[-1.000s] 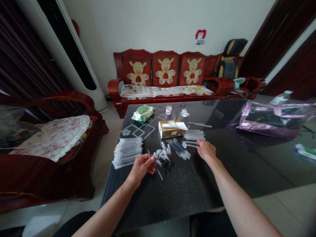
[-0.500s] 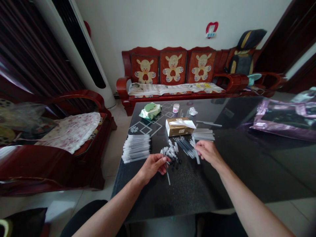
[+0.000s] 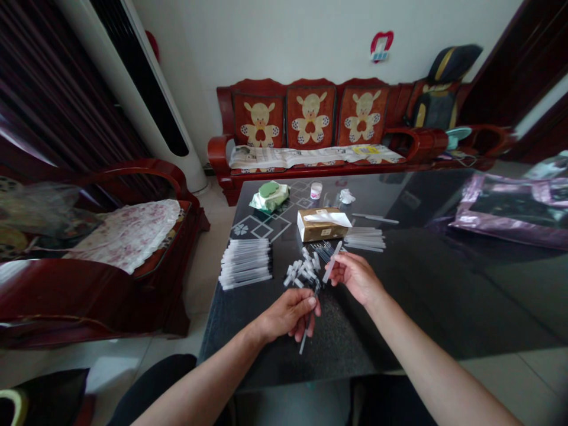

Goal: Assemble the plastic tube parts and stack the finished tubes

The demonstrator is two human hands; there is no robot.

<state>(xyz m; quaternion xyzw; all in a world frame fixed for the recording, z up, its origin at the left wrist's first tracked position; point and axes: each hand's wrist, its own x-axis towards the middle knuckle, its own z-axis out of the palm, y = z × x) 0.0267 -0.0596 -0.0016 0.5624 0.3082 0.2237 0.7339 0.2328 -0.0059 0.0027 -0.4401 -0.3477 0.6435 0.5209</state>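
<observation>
My left hand is closed around a thin pen refill that sticks out below the fingers, just above the dark glass table. My right hand pinches a clear pen barrel, tilted up and to the right. Just beyond both hands lie a heap of small white caps and a fan of dark refills. A neat stack of finished pens lies to the left.
A brown tissue box stands behind the parts, with more clear barrels to its right. Wet wipes and a small cup sit farther back. A pink bag lies at the right. Red wooden sofas stand behind and left.
My right hand has lifted a clear barrel from the pile and drawn it toward me. My left hand has come nearer with the refill.
</observation>
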